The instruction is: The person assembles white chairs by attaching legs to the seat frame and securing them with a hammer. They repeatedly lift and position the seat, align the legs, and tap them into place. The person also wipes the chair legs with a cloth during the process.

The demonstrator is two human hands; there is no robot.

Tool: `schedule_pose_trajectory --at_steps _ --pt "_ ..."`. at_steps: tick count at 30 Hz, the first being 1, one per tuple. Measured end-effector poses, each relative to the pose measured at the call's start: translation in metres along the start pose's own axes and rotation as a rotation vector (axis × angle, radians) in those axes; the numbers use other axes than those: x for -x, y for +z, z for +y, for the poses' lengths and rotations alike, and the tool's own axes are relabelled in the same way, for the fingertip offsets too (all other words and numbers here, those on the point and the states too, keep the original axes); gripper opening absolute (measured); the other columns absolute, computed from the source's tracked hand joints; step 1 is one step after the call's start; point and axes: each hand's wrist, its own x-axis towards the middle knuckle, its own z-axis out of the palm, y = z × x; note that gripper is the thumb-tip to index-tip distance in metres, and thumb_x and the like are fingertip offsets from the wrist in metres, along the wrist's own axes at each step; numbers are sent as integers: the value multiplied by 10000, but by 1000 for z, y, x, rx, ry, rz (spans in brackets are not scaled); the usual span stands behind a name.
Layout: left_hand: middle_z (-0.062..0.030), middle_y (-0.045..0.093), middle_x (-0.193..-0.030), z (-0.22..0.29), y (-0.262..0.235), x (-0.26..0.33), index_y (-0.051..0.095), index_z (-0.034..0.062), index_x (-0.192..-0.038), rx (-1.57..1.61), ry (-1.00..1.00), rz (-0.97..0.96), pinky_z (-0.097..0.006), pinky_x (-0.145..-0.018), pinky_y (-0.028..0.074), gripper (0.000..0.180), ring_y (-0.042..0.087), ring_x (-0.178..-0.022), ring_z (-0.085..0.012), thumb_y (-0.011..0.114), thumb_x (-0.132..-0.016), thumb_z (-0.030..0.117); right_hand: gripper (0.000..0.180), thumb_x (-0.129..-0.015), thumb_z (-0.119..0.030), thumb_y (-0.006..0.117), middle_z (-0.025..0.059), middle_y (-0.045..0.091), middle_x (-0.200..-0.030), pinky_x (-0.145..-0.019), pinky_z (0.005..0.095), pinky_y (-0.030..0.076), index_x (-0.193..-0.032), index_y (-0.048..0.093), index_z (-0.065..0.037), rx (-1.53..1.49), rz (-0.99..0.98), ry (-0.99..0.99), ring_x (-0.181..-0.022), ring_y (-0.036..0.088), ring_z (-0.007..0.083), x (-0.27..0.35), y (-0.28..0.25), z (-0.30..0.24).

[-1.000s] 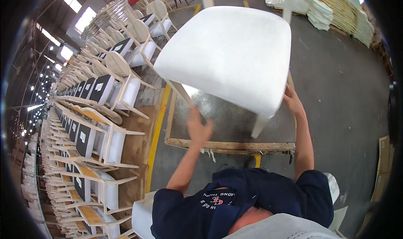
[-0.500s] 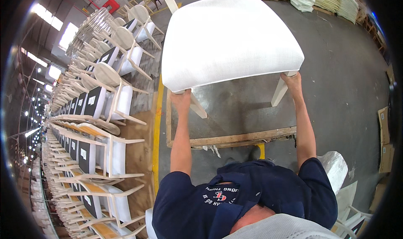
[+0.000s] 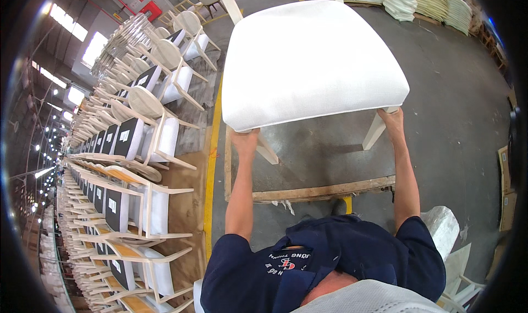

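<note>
A pale wooden chair with a white upholstered seat [image 3: 316, 63] is in front of me, its seat front toward me. My left hand [image 3: 245, 141] grips the chair at its front left corner, just under the seat, where the left front leg [image 3: 268, 150] starts. At the other front corner, my right hand [image 3: 391, 120] is closed round the top of the right front leg [image 3: 374, 134]. The fingers of both hands are partly hidden beneath the seat. Below the chair lies a low platform with a worn wooden edge [image 3: 324, 189].
Rows of pale wooden chairs [image 3: 165, 131] with white seats and dark panels fill the left side, beyond a yellow floor line [image 3: 210, 192]. Stacked white and yellowish sheets [image 3: 399, 1] stand at the far right. Cardboard boxes [image 3: 507, 195] and a plastic-wrapped bundle [image 3: 441, 225] are to my right.
The whole view has shifted slightly, so the chair, my hands and the surroundings appear a little lower and further right. Both hands keep their hold at the front corners.
</note>
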Motion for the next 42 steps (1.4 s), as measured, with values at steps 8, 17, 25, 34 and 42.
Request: schedule_pose_trajectory --at_steps 8,17,25,34,42 --pt "-219 624 -1119 -27 3 1 545 -98 -1152 -114 78 16 -379 -918 444 488 603 -1060 -277 765 -730 10 359 -739 -78 712 105 668 -999 -810 369 487 -1072 621 18 24 -79 -66 -898 632 211 -3 -11 -1" --pt "-215 442 -1349 -45 -4 -36 397 -38 -1341 -274 523 243 -423 -1060 348 670 438 -1269 -341 687 -737 -14 573 -737 -175 757 140 639 -1153 -855 376 499 -1248 547 -20 166 -300 -167 -992 638 246 112 -17 -47" --pt "-113 534 -1348 29 -70 -79 475 82 -1369 -67 -147 -398 -396 -1005 409 579 491 -1246 -279 568 -921 437 683 -890 -376 632 189 396 -1471 -1079 370 360 -1417 404 -6 368 -105 -500 -1328 424 274 -110 -150 -131" --pt "-84 613 -1185 -2 -24 -54 556 50 -1239 612 -139 218 -337 -954 427 509 562 -1114 -194 363 -1011 462 652 -901 -501 560 171 445 -1316 -1001 461 337 -1340 384 -53 362 -44 -476 -1203 437 328 -274 -47 -308" --pt "-71 624 -1054 -20 -14 -53 590 50 -1086 762 -27 378 -340 -905 450 342 589 -1010 -178 404 -982 317 438 -924 -405 565 201 518 -1077 -850 487 384 -1101 504 -9 356 49 -616 -987 489 378 -262 -65 -306"
